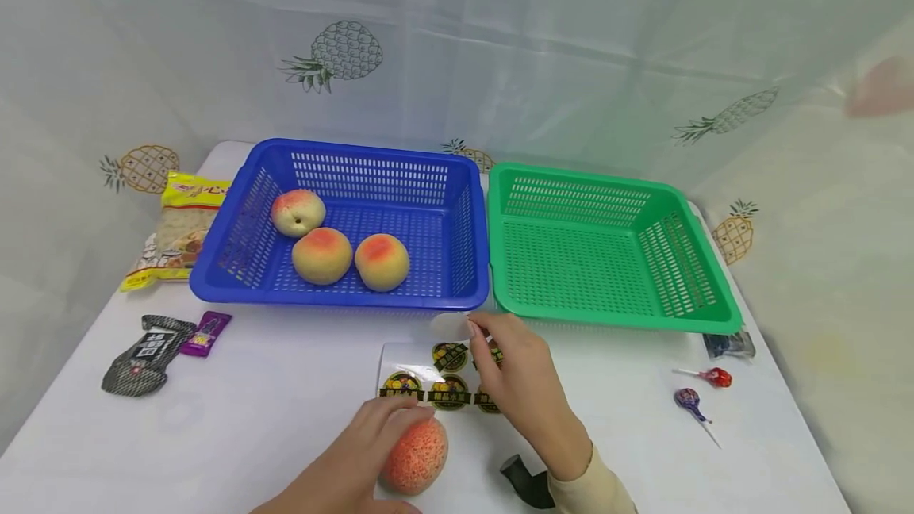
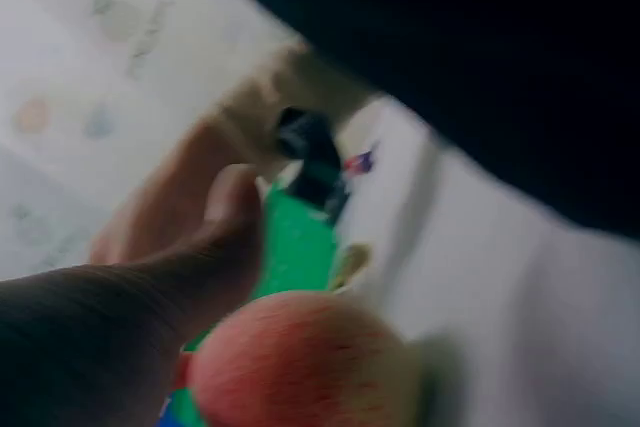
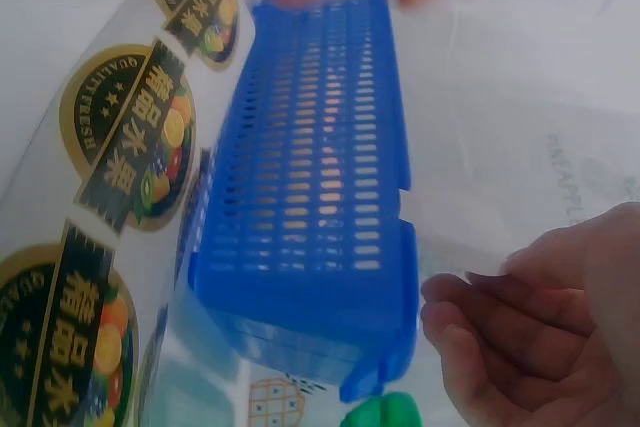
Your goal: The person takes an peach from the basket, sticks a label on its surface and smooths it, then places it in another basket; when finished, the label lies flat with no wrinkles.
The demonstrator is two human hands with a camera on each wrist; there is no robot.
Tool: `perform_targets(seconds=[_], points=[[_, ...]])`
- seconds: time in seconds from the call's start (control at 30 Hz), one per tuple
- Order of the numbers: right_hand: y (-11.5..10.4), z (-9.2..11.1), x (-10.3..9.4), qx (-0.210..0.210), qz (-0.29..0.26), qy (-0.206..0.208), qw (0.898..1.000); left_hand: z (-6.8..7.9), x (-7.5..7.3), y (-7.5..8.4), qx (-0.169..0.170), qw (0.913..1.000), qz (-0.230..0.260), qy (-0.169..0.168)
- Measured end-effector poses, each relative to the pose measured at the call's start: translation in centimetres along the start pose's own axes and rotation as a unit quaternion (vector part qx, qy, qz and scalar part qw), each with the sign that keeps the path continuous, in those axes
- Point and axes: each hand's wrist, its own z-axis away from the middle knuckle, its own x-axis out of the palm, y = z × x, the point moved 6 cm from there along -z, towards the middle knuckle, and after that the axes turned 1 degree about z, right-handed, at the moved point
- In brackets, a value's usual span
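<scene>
A peach (image 1: 416,457) with a speckled red top rests on the white table. My left hand (image 1: 364,450) arches beside it, fingers over its upper edge and thumb low at its near side. In the left wrist view the thumb (image 2: 235,197) stands off the peach (image 2: 300,367). My right hand (image 1: 521,375) pinches a pale, translucent round sticker (image 1: 448,327) between thumb and forefinger, in front of the blue basket (image 1: 343,300). Under this hand lies a glossy sheet of fruit stickers (image 1: 450,393), partly covered. The right wrist view shows the right hand's (image 3: 540,322) curled fingers.
Three peaches (image 1: 322,255) sit in the blue basket; a green basket (image 1: 614,317) adjoins it. At left are a yellow snack bag (image 1: 182,232), dark packet (image 1: 146,355) and purple candy (image 1: 205,333). Lollipops (image 1: 716,377) lie at right, a black curved object (image 1: 528,484) near the front.
</scene>
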Motion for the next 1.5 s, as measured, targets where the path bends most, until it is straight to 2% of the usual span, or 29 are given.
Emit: perform_targets(seconds=[0.07, 0.17, 0.3, 0.4, 0.43, 0.47, 0.53, 0.57, 0.63, 0.67, 0.7, 0.73, 0.8, 0.9, 1.0, 1.1, 1.27, 1.5], points=[[0.2, 0.2, -0.3, 0.005, -0.013, 0.009, 1.000, 0.1, 0.8, -0.2, 0.011, 0.9994, -0.004, -0.034], [0.4, 0.3, -0.7, 0.007, -0.019, 0.023, 1.000, 0.0, 1.5, -0.4, 0.005, 0.9990, -0.002, -0.045], [0.5, 0.5, -1.3, 0.004, -0.034, 0.052, 0.998, -0.2, 1.4, -0.5, -0.022, 0.9992, 0.032, -0.007], [0.4, 0.3, -2.1, -0.005, -0.055, 0.088, 0.995, -0.7, 0.4, -0.4, -0.053, 0.9908, 0.122, 0.022], [0.2, 0.2, -2.5, -0.010, -0.062, 0.104, 0.993, -1.0, -0.2, -0.4, -0.062, 0.9828, 0.172, 0.027], [0.1, 0.1, -3.0, -0.015, -0.069, 0.121, 0.990, -1.3, -0.8, -0.3, -0.067, 0.9705, 0.230, 0.028], [-0.3, -0.2, -4.0, -0.030, -0.079, 0.155, 0.984, -2.0, -2.3, 0.0, -0.064, 0.9339, 0.351, 0.028], [-0.5, -0.4, -4.5, -0.038, -0.084, 0.172, 0.981, -2.3, -3.1, 0.1, -0.057, 0.9127, 0.404, 0.026], [-1.0, -0.7, -5.3, -0.055, -0.089, 0.196, 0.975, -3.1, -4.5, 0.5, -0.040, 0.8729, 0.486, 0.017], [-1.3, -0.9, -5.6, -0.063, -0.089, 0.205, 0.973, -3.4, -5.1, 0.6, -0.034, 0.8579, 0.513, 0.014], [-1.6, -1.0, -5.8, -0.072, -0.087, 0.211, 0.971, -3.7, -5.7, 0.7, -0.031, 0.8486, 0.528, 0.015], [-1.9, -1.2, -6.0, -0.079, -0.082, 0.215, 0.970, -3.9, -6.1, 0.9, -0.030, 0.8449, 0.534, 0.019], [-2.6, -1.5, -6.2, -0.097, -0.064, 0.221, 0.968, -4.4, -6.8, 1.0, -0.039, 0.8455, 0.532, 0.030], [-4.0, -1.9, -6.3, -0.138, -0.024, 0.230, 0.963, -4.9, -7.3, 1.2, -0.052, 0.8601, 0.505, 0.050], [-5.5, -2.1, -6.3, -0.191, 0.023, 0.245, 0.950, -5.3, -7.4, 1.3, -0.059, 0.8720, 0.482, 0.060], [-6.7, -2.2, -6.3, -0.238, 0.054, 0.251, 0.937, -5.5, -7.4, 1.4, -0.062, 0.8784, 0.470, 0.060], [-8.1, -2.0, -6.1, -0.291, 0.068, 0.220, 0.929, -5.7, -7.2, 1.6, -0.052, 0.8819, 0.466, 0.052], [-9.1, -1.7, -5.3, -0.323, 0.096, 0.142, 0.931, -5.6, -7.2, 1.7, -0.026, 0.8789, 0.475, 0.035]])
